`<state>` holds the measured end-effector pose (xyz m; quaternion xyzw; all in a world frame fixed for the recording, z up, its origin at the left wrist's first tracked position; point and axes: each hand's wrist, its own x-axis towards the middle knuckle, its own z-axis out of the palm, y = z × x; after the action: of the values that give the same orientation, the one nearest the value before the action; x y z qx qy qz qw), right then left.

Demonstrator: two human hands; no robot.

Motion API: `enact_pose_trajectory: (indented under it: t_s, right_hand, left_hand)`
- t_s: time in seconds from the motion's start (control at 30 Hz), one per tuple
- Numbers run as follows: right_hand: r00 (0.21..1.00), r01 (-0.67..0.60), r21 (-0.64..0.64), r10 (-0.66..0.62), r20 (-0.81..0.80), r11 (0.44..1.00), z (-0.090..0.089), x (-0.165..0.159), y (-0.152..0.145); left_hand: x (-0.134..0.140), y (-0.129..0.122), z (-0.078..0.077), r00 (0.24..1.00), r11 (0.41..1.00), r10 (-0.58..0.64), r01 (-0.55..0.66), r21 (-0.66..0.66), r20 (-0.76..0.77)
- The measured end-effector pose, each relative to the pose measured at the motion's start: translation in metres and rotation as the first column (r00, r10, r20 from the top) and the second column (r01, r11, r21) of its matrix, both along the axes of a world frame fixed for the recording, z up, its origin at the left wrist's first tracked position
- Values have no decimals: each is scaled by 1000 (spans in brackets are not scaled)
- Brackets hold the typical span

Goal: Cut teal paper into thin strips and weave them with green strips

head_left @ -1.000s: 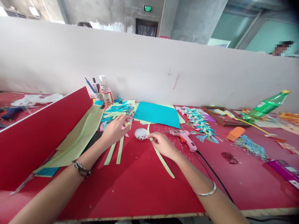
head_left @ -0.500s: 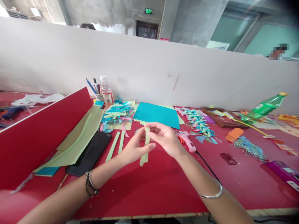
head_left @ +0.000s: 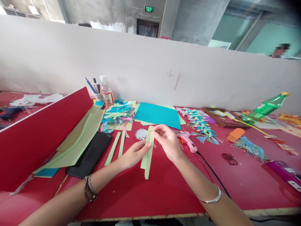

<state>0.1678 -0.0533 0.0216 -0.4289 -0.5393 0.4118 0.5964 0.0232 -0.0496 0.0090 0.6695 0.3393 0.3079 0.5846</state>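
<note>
A pale green paper strip is folded over near its top, its two tails hanging side by side above the red table. My left hand pinches the strip partway down, thumb in front. At the upper fold, my right hand grips it between thumb and fingertips. Two more green strips lie on the table left of my hands. Just behind the held strip is a small white round dish with bits in it. Right of my right hand rests a pink glue gun with a black cord.
Left are a black phone-like slab, green paper sheets and a red divider. Behind lie a pile of cut strips, blue paper and a woven paper piece. A green bottle leans at right; a purple power strip lies nearer.
The strip's tails now hang longer and spread apart. My right hand has shifted slightly right and down, my left slightly lower, uncovering the white dish.
</note>
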Motion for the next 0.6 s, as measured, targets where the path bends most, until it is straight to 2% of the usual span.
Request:
enact_pose_trajectory:
  t_s: [0.07, 0.17, 0.27, 0.37, 0.47, 0.6]
  right_hand:
    - [997, 14, -24, -16, -69, 1000, -4, -2, -1]
    - [972, 7, -112, -33, -234, 994, -7, -3, -1]
    - [899, -106, -276, -27, -436, 955, -9, -2, 1]
    - [821, -223, -346, -16, -571, 911, -15, 1, 5]
    - [797, -275, -331, 22, -603, 903, -22, 3, 8]
    - [815, -264, -308, 41, -578, 914, -24, 4, 8]
  left_hand:
    - [0, -1, -2, 999, 999, -32, 31, -38, -6]
    - [0, -2, -6, 989, 981, -139, 145, -127, 58]
    - [2, -2, -11, 956, 928, -195, 252, -273, 220]
    - [3, -2, -13, 918, 830, -124, 304, -468, 377]
    - [1, 0, -13, 904, 750, -50, 315, -582, 425]
    - [-3, 5, -14, 920, 718, -26, 289, -633, 391]
